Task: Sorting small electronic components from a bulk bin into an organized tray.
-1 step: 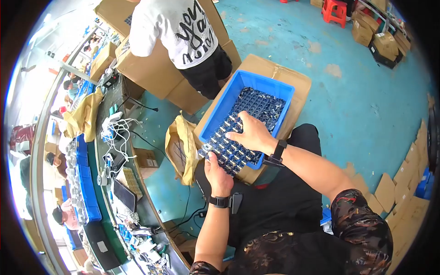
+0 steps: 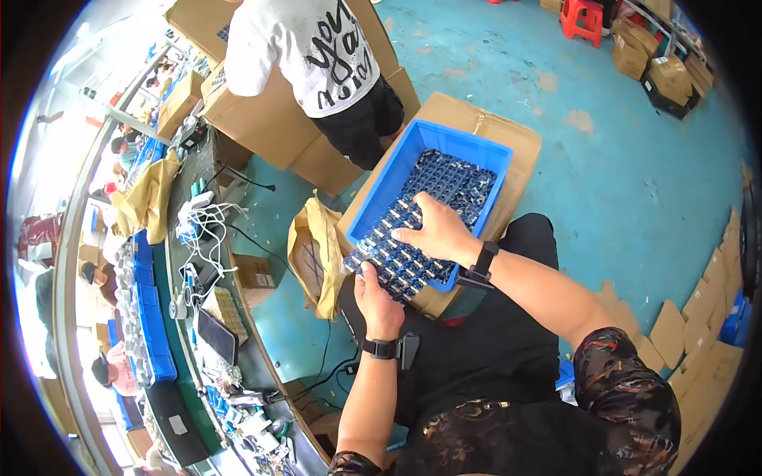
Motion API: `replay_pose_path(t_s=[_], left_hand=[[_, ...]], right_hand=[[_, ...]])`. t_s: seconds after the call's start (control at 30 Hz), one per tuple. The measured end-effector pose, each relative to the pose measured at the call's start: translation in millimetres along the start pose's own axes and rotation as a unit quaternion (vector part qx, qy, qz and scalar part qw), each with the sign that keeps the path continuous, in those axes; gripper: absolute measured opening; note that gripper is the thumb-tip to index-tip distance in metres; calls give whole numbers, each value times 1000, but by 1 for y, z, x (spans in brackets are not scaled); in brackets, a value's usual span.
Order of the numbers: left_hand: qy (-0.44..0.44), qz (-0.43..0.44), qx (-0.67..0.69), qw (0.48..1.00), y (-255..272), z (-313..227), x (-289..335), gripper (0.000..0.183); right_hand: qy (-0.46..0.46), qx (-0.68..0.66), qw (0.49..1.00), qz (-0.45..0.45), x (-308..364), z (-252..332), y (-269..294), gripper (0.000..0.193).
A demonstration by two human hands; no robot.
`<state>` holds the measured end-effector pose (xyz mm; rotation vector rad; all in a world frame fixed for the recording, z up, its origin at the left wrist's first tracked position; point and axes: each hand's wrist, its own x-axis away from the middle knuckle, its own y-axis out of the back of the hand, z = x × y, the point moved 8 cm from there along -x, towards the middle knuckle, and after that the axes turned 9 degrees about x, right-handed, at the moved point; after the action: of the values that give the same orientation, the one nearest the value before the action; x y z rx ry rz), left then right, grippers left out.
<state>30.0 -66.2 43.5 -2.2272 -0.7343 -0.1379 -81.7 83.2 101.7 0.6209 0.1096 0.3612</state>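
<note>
A panel of small blue circuit boards (image 2: 390, 266) with rows of light metal connectors is held tilted over the near left part of a blue plastic bin (image 2: 395, 170). My left hand (image 2: 379, 308) grips its near lower edge, thumb on top. Across its right side lies my right hand (image 2: 444, 232), thumb and index finger on the panel; the other fingers are partly hidden. Inside the bin are many more blue circuit boards (image 2: 454, 178), some in panels laid flat. Both wrists wear black bands.
The bin stands on a cardboard box (image 2: 520, 151). Left of it are an open yellow sack (image 2: 316, 262) and a bench with white cables (image 2: 210, 226) and loose parts. A person in a white shirt (image 2: 298, 55) stands ahead by large cartons (image 2: 254, 127). Flattened cardboard (image 2: 698, 309) lies at right.
</note>
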Motion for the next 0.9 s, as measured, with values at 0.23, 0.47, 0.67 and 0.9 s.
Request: replay_pose_path(t_s=[0.23,0.47,0.67,0.9], left_hand=[[-7,17,-33,999,23,-2,-16,29],[-16,3,-52,999,34,-2,-11,31],[-11,25,-28,999,28,0,-9,28],[13,10,-12,1000,21,-1,0,29]], right_hand=[[-69,-328,937,101,-16,-23,-38,34],[-85,-338,936,48,-35,-36,-12,28],[-146,-370,917,-32,-42,-37,14,43],[-152,-334,926,-90,-42,-27,20,42]])
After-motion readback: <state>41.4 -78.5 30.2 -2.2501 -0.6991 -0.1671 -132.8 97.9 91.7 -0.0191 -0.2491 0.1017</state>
